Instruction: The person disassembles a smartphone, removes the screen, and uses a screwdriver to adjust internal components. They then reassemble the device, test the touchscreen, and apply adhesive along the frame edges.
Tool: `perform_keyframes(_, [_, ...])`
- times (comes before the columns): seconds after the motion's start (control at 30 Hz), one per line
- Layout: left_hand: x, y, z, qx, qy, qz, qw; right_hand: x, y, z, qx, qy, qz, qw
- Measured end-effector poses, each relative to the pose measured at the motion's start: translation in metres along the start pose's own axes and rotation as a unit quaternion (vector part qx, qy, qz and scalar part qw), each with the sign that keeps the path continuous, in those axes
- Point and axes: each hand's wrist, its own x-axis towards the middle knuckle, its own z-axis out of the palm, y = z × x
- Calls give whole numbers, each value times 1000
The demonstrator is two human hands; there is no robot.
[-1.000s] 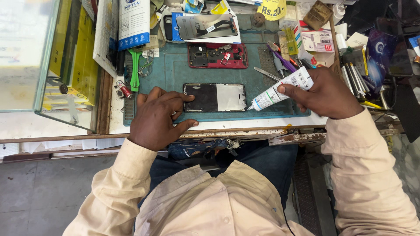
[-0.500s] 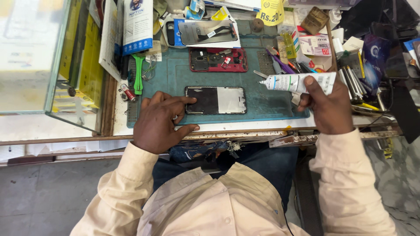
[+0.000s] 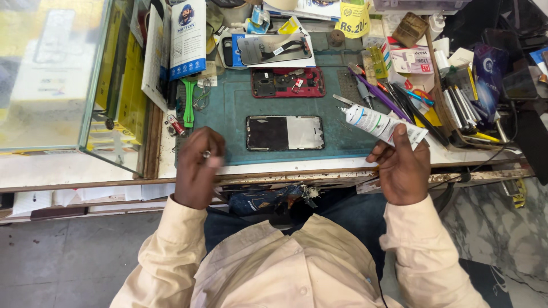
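Your right hand (image 3: 402, 171) pinched a white glue tube (image 3: 381, 123) near its crimped end, thumb on top, nozzle aimed left above the right edge of the teal mat (image 3: 228, 114). Your left hand (image 3: 197, 165) rested at the mat's near-left corner with the fingers curled together around something small and pale; what it was could not be told. Between the two hands, apart from both, a phone frame (image 3: 285, 133) lay flat, half dark and half white. Beyond it sat a red phone back (image 3: 288, 82), opened to show its parts. Farther off, a flat blue-edged package (image 3: 274, 50) held a dark screen, and a tall white-and-blue box (image 3: 188, 37) stood at the far left beside a green tool (image 3: 189, 100). A yellow price tag (image 3: 353, 20) hung at the far edge. Pens and tools (image 3: 462, 108) crowded the surface to the right; a glass case (image 3: 54, 74) walled off the left.
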Motion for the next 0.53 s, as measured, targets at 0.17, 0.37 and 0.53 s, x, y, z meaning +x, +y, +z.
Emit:
perform_keyframes(0.17, [-8, -8, -1, -123, 43, -33, 991, -14, 17, -3, 85, 6, 40, 996])
perform_keyframes(0.37, [-23, 6, 9, -103, 48, -70, 991, -35, 34, -2, 78, -83, 53, 992])
perform_keyframes(0.53, [-39, 16, 26, -202, 28, -163, 965, -62, 45, 4, 63, -138, 90, 984])
